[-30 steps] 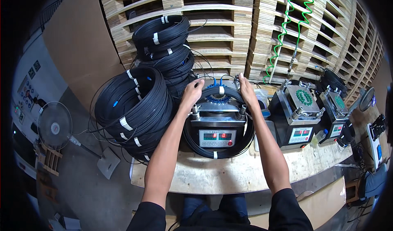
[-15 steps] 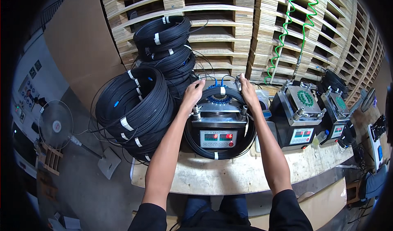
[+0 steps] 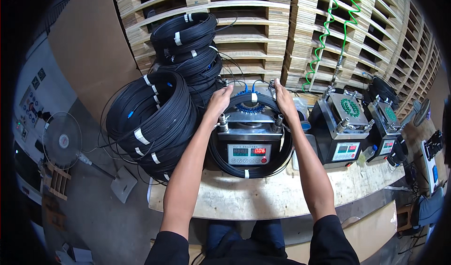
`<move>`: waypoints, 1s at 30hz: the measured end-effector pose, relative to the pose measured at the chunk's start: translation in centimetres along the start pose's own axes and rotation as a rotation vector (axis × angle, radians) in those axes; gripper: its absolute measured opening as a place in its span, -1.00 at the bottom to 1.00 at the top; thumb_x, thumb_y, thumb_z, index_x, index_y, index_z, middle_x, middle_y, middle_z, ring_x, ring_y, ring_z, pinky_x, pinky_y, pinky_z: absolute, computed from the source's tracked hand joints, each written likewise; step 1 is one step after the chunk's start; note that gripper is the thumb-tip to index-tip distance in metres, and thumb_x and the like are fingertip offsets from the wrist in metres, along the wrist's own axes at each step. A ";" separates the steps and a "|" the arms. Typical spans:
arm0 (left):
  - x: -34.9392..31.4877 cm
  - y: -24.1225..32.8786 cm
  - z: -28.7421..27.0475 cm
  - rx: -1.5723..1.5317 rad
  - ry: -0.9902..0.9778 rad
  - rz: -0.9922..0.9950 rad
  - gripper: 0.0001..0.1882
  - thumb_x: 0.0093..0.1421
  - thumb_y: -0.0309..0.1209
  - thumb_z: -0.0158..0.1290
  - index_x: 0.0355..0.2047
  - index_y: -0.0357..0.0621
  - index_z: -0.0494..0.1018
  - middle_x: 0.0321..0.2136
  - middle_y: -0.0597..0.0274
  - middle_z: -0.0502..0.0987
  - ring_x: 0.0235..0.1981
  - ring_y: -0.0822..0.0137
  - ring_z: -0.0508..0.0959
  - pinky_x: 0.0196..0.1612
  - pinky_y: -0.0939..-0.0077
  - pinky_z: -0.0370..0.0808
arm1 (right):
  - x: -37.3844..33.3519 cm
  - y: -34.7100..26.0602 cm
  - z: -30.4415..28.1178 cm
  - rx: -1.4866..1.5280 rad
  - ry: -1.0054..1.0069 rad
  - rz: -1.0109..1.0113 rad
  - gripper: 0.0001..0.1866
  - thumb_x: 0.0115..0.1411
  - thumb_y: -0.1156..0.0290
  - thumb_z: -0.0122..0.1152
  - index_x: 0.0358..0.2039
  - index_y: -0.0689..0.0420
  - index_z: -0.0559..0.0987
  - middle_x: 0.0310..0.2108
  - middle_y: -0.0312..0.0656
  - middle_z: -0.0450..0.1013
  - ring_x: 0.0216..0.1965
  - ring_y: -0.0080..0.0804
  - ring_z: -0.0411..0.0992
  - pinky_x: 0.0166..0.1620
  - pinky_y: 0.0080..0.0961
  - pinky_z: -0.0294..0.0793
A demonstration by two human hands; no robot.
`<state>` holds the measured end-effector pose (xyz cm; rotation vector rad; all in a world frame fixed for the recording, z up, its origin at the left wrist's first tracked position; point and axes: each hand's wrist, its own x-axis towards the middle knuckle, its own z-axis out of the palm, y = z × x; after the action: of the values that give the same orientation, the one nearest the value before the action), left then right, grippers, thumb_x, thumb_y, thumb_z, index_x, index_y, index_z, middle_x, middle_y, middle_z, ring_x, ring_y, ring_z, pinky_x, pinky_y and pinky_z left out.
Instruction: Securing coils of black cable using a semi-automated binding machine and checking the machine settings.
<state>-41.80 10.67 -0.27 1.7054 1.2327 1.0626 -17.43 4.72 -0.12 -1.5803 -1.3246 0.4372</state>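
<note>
A polishing machine with a dark body, metal top and lit red display stands in front of me. Both my arms reach over it to its far corners. My left hand is closed at the far left metal knob, and my right hand at the far right knob; fingers partly hide both. Between them a ring of blue connectors sits on the top plate, with two blue-ended cables rising from it. A coil of black cable bound with white tape hangs around the machine's front.
Large black cable coils are stacked at the left, with more coils behind. Two similar machines with green connector rings stand to the right on the wooden table. Pallets rise behind; a fan stands far left.
The view has shifted slightly. The left red digits on the middle machine's display have gone dark. Both hands remain at the far corner knobs.
</note>
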 end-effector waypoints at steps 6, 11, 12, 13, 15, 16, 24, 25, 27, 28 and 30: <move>-0.4 0.6 -0.1 -0.015 -0.082 -0.062 -0.42 0.43 0.02 -0.17 0.06 -0.25 0.53 0.12 -0.01 0.52 0.23 0.20 0.41 0.28 0.41 0.22 | 0.0 0.6 0.1 0.050 -0.025 -0.013 -0.17 0.43 -0.21 -0.33 0.11 0.43 0.43 0.07 0.19 0.47 0.15 -0.10 0.41 0.22 -0.37 0.28; -0.4 0.7 -0.4 0.005 -0.135 0.041 -0.38 0.44 0.08 -0.24 -0.01 -0.17 0.60 -0.05 0.02 0.61 0.05 0.22 0.53 0.18 0.43 0.34 | 0.2 1.0 0.5 0.068 0.037 -0.107 -0.19 0.41 -0.23 -0.33 0.03 0.36 0.50 -0.08 0.31 0.49 0.06 0.19 0.44 0.13 -0.21 0.34; -0.4 0.8 -0.4 0.004 -0.133 0.039 -0.38 0.44 0.08 -0.24 -0.01 -0.17 0.60 -0.05 0.02 0.61 0.05 0.22 0.53 0.18 0.43 0.34 | 0.1 1.0 0.4 0.050 0.041 -0.091 -0.19 0.41 -0.24 -0.33 0.03 0.35 0.51 -0.08 0.32 0.49 0.06 0.20 0.43 0.13 -0.20 0.34; -0.5 1.0 -0.3 0.012 -0.152 0.037 -0.35 0.44 0.11 -0.27 -0.05 -0.16 0.61 -0.09 -0.02 0.63 0.02 0.17 0.55 0.16 0.39 0.36 | 0.1 0.9 0.3 0.032 0.044 -0.076 -0.19 0.41 -0.24 -0.34 0.02 0.35 0.51 -0.08 0.32 0.49 0.06 0.21 0.43 0.14 -0.18 0.34; -0.7 1.3 -0.5 0.020 -0.177 0.036 -0.32 0.43 0.13 -0.31 -0.09 -0.16 0.63 -0.12 -0.05 0.64 0.00 0.12 0.57 0.13 0.35 0.38 | 0.0 0.5 0.3 0.023 0.044 -0.069 -0.18 0.41 -0.25 -0.34 0.02 0.34 0.52 -0.08 0.33 0.49 0.06 0.22 0.43 0.14 -0.17 0.33; -0.8 1.5 -0.7 0.013 -0.215 0.029 -0.26 0.41 0.20 -0.33 -0.05 -0.17 0.61 -0.11 -0.04 0.63 0.00 0.16 0.56 0.15 0.38 0.36 | -0.1 0.4 0.3 0.014 0.045 -0.063 -0.18 0.40 -0.26 -0.35 0.01 0.34 0.52 -0.08 0.34 0.48 0.06 0.23 0.42 0.14 -0.15 0.33; -0.8 2.3 -1.0 0.100 -0.366 -0.068 0.04 0.27 0.45 -0.45 0.04 -0.35 0.53 0.02 -0.18 0.53 0.15 0.07 0.44 0.29 0.34 0.22 | 0.6 1.3 0.3 0.028 0.013 -0.022 -0.17 0.40 -0.26 -0.31 0.02 0.38 0.50 -0.05 0.27 0.50 0.06 0.11 0.44 0.14 -0.23 0.34; -0.1 1.3 -1.0 0.139 -0.350 -0.067 0.09 0.21 0.51 -0.46 0.07 -0.32 0.51 0.08 -0.28 0.47 0.21 -0.05 0.37 0.31 0.25 0.20 | 0.6 1.0 0.4 0.017 -0.008 -0.004 -0.17 0.41 -0.24 -0.29 0.05 0.41 0.47 -0.01 0.19 0.51 0.05 -0.03 0.45 0.16 -0.34 0.33; 0.6 0.4 -1.0 0.179 -0.337 -0.067 0.13 0.16 0.57 -0.47 0.11 -0.29 0.49 0.14 -0.37 0.41 0.28 -0.16 0.31 0.33 0.16 0.17 | 0.3 0.5 0.4 0.003 -0.015 0.002 -0.17 0.41 -0.25 -0.29 0.03 0.40 0.48 -0.04 0.21 0.52 0.03 -0.02 0.46 0.14 -0.32 0.33; 0.8 -0.1 -1.2 0.212 -0.336 -0.051 0.17 0.13 0.59 -0.48 0.13 -0.31 0.47 0.15 -0.39 0.38 0.30 -0.20 0.26 0.34 0.14 0.15 | 0.2 0.3 0.5 -0.012 -0.023 0.007 -0.17 0.41 -0.25 -0.30 0.01 0.40 0.50 -0.06 0.23 0.52 0.02 0.00 0.47 0.13 -0.31 0.34; 1.0 0.1 -0.7 0.242 -0.345 -0.030 0.21 0.10 0.62 -0.49 0.15 -0.33 0.44 0.17 -0.42 0.35 0.32 -0.24 0.22 0.36 0.11 0.12 | 0.2 0.6 0.4 -0.005 0.010 -0.016 -0.18 0.40 -0.26 -0.31 -0.04 0.37 0.53 -0.11 0.30 0.50 0.02 0.15 0.45 0.11 -0.20 0.35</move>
<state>-42.18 11.63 0.26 1.9483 1.1912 0.5848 -17.34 5.18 -0.75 -1.5727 -1.3314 0.4161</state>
